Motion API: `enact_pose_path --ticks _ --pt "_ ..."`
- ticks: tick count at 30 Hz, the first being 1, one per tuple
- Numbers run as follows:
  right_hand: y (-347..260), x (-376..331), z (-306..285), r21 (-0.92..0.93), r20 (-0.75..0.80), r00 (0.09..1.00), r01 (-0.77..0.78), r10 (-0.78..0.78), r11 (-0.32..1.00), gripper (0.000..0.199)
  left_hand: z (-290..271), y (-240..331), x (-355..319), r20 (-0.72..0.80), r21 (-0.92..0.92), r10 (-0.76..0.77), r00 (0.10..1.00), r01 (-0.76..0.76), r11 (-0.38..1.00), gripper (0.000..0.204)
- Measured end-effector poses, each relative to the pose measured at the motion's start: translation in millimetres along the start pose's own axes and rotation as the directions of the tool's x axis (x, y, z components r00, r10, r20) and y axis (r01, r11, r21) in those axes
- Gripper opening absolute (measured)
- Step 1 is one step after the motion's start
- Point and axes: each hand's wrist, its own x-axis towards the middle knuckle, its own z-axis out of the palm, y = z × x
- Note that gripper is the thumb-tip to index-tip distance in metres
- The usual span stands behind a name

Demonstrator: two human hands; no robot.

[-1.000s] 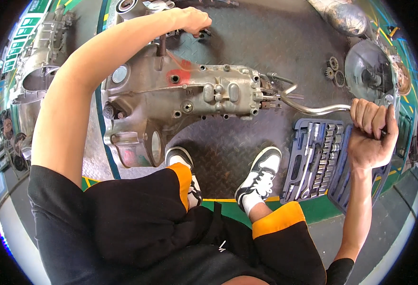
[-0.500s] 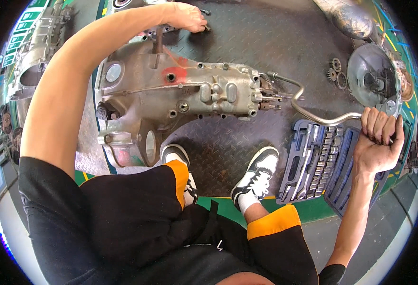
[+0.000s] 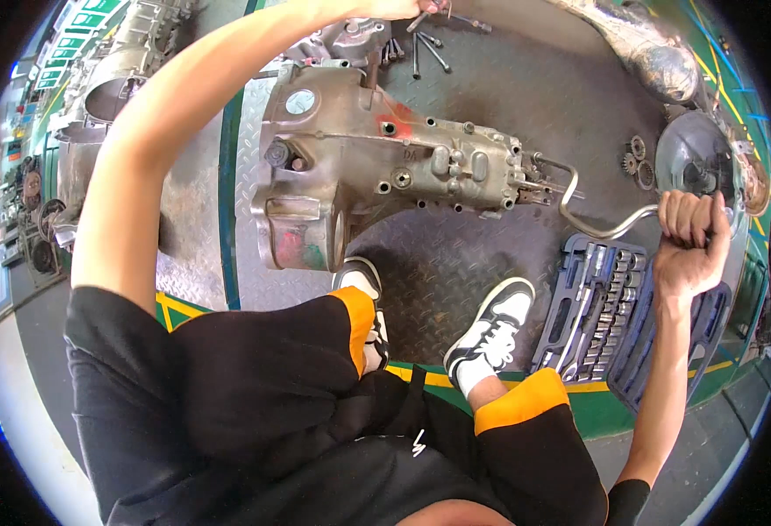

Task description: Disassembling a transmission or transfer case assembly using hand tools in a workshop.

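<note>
At the far edge of the view, my left hand [image 3: 400, 8] is partly cut off, its fingers pinched around what looks like a bolt [image 3: 417, 22]. Several long bolts [image 3: 416, 56] lie on the floor just below it. My right hand [image 3: 689, 241] is closed round the end of a cranked speed brace [image 3: 609, 232]. The brace's other end meets the rods at the right end of a metal gearbox housing [image 3: 429, 162]. That housing lies on its side in front of my feet, with a red paint mark on top.
An open blue socket set case [image 3: 554, 307] lies right of my shoes, under my right forearm. Loose gears [image 3: 638, 162] and a bell-shaped housing [image 3: 694, 149] sit at the right. More castings [image 3: 131, 66] stand at the left; another metal part [image 3: 343, 39] is behind the gearbox.
My left hand has moved farther away and to the right, uncovering bolts on the floor. The view has shifted, so the gearbox appears farther right. My right hand keeps its grip on the brace.
</note>
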Motion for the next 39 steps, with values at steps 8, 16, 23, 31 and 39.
enact_pose_path --ticks 8,16,23,31,39 --pt "-1 14 21 -0.028 -0.017 1.000 0.011 -0.011 1.000 0.050 -77 54 -117 0.029 -0.290 -0.403 0.915 0.393 0.872 0.020" --pt "3 27 18 -0.061 0.028 1.000 -0.007 0.009 0.998 0.051 -60 49 -154 0.081 -0.294 -0.462 0.883 0.464 0.836 0.019" --pt "6 31 19 -0.052 0.015 1.000 -0.005 0.005 0.999 0.050 -51 53 -156 0.109 -0.406 -0.501 0.859 0.498 0.766 0.016" --pt "4 32 35 -0.019 0.148 0.989 0.006 -0.003 1.000 0.049 -47 55 -154 0.093 -0.373 -0.511 0.854 0.506 0.778 0.024" --pt "14 36 41 0.000 0.132 0.991 0.003 -0.003 1.000 0.048 -44 56 -152 0.071 -0.243 -0.272 0.960 0.281 0.928 0.026"
